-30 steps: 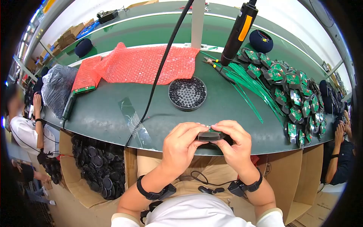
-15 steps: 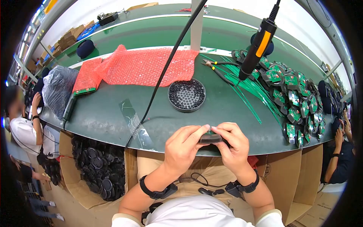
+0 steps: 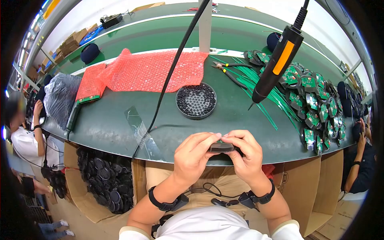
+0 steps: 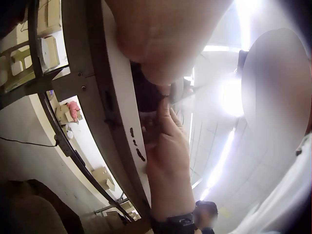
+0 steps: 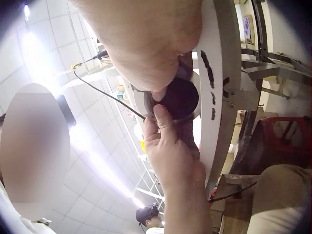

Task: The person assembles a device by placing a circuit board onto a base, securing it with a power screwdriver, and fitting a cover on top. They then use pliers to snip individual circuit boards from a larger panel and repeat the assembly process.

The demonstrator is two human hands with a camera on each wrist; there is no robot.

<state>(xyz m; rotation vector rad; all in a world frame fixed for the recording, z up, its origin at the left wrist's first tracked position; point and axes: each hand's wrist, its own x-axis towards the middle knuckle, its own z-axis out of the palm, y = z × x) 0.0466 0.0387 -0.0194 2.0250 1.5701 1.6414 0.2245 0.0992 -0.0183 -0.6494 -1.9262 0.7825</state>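
At the table's front edge, both hands hold a round black plastic housing (image 3: 221,148), with a bit of green showing at its top. The left hand (image 3: 193,154) grips its left side, thumb below and fingertips above. On the other side the right hand (image 3: 245,155) pinches it the same way, and the two index fingertips meet over the top. From the right wrist view, the dark round underside of the housing (image 5: 181,100) shows between the hands. The fingertips hide whatever small part lies under them.
An electric screwdriver (image 3: 277,66) hangs at right above green cable ties (image 3: 266,94) and cutters (image 3: 232,74). Black housings with green boards (image 3: 310,100) are heaped farther right. A round dish (image 3: 197,116) of small black parts stands mid-table. Red bubble wrap (image 3: 156,72) lies behind; a carton (image 3: 76,188) holds black discs.
The hanging screwdriver has swung to the right and toward me. Both hands dipped slightly toward the body, then stayed nearly still, with the housing held throughout.
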